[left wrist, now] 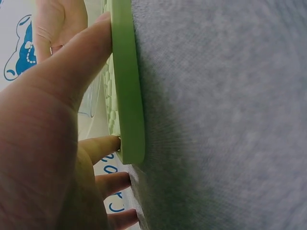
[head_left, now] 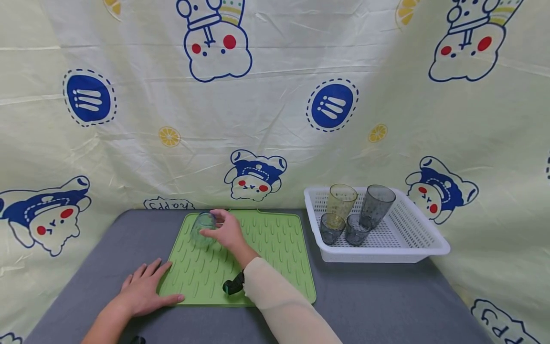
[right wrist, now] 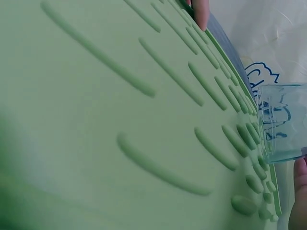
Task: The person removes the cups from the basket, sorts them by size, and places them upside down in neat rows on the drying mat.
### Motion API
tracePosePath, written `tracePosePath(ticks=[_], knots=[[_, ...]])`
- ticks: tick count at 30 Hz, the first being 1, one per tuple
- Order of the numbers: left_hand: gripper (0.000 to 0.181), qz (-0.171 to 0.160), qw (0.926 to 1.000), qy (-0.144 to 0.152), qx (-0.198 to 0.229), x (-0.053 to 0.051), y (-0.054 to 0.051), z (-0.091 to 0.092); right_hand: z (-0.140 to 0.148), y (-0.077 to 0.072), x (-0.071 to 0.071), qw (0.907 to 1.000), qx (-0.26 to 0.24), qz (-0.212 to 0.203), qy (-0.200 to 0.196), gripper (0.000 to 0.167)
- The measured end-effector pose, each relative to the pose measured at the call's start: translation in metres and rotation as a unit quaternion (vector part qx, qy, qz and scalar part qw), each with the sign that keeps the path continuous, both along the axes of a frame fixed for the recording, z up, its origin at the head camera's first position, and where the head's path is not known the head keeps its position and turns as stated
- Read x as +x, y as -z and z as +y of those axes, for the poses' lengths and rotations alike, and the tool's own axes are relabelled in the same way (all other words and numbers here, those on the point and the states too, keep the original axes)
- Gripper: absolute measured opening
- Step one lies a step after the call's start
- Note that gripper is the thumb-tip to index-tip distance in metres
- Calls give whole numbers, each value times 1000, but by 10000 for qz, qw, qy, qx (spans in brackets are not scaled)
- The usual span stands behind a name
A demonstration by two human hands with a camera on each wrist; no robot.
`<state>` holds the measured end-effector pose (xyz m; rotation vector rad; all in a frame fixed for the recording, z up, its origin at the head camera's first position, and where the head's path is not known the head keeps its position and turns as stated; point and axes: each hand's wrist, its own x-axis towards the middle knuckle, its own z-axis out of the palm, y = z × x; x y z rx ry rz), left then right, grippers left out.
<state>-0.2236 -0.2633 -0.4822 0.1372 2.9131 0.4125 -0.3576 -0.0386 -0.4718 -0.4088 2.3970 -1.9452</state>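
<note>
A clear, bluish drinking glass is at the far left part of the green ridged mat. My right hand grips it between thumb and fingers. In the right wrist view the glass is at the right edge, close to the mat's far side; I cannot tell whether it touches the mat. My left hand rests at the mat's near left corner with fingers spread, its thumb on the front edge. The left wrist view shows the thumb and forefinger touching the mat's rim.
To the right stands a white perforated plastic basket. In its left part are a yellowish glass, a tall grey glass and two short grey glasses. A grey cloth covers the table; a printed curtain hangs behind.
</note>
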Motion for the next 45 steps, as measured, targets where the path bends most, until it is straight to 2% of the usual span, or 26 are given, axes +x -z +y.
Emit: tracePosePath(ticks=[5, 12, 21, 28, 33, 40, 45], knots=[[112, 56, 10000, -2, 0, 0, 2, 0, -5, 1, 4, 10000, 14, -16, -1, 63], [116, 145, 9999, -21, 33, -1, 7, -3, -11, 11, 3, 9996, 255, 125, 94, 64], [109, 107, 9999, 16, -60, 3, -3, 2, -19, 17, 4, 9990, 355, 169, 224, 67], [112, 106, 9999, 32, 27, 2, 0, 1, -20, 19, 6, 9993, 249, 74, 286, 64], [115, 75, 9999, 71, 85, 1, 2, -1, -22, 23, 6, 9983, 430, 192, 336, 62], [109, 102, 9999, 82, 3, 0, -3, 0, -22, 21, 10, 9966, 639, 366, 376, 62], [112, 214, 9997, 86, 14, 1, 2, -2, -21, 19, 15, 9953, 791, 344, 444, 62]])
